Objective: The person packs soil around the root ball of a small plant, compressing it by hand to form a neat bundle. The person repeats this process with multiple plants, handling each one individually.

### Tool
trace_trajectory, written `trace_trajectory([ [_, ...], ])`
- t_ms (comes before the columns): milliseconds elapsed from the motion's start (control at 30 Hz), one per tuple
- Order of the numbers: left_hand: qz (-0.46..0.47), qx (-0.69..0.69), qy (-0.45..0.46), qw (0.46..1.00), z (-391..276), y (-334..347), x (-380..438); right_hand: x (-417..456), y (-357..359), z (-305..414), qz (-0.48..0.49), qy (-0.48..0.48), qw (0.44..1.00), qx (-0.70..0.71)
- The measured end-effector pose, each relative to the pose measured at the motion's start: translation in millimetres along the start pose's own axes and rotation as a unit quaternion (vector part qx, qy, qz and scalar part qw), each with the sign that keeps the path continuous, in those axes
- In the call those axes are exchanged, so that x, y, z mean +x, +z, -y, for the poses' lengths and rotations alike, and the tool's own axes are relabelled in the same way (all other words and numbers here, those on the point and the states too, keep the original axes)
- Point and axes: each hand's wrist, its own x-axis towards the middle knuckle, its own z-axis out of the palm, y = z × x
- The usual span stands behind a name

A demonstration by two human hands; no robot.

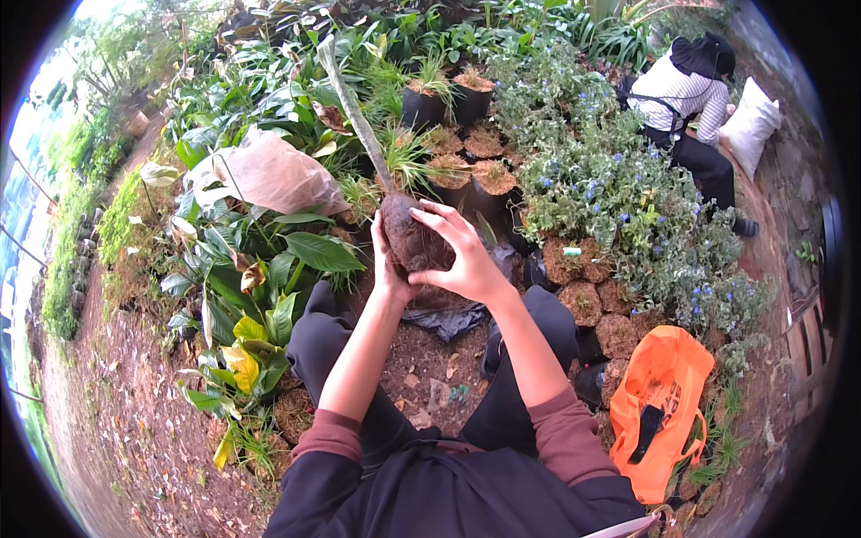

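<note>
Between my two hands is a dark brown ball of soil and roots [412,235], with a long pale bare stem [353,107] rising from its top and leaning to the left. My left hand [390,262] cups the ball's left side and underside. Against its right side rests my right hand [457,252], fingers curved over the upper part and thumb low on the front. A crumpled dark plastic sheet [447,321] lies on the ground below the ball, between my knees.
Broad-leaved plants [323,251] and a translucent plastic bag [269,171] are at left. Black-bagged grass plants [422,107] stand ahead. Blue-flowered plants [592,161] grow at right, near an orange bag [662,397] with a phone [647,430] on it. A person [686,107] bends beside a white sack [752,128].
</note>
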Motion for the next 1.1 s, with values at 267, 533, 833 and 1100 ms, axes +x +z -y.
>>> trace_trajectory([
  [267,0.021,0.019,-0.001,1.0,2.2,-1.0,-1.5,-9.9,8.6,0.8,-0.041,0.014,0.994,-0.104],
  [533,0.022,0.119,0.014,0.993,8.6,5.7,-4.0,-2.1,15.0,4.3,-0.155,-0.048,0.987,-0.005],
  [833,0.074,-0.006,0.015,0.997,33.1,-18.1,13.1,-0.8,31.9,9.9,-0.254,-0.113,0.956,-0.093],
  [1100,0.013,0.127,0.048,0.991,13.8,10.0,-2.8,-2.2,26.0,8.4,-0.243,-0.022,0.969,-0.029],
])
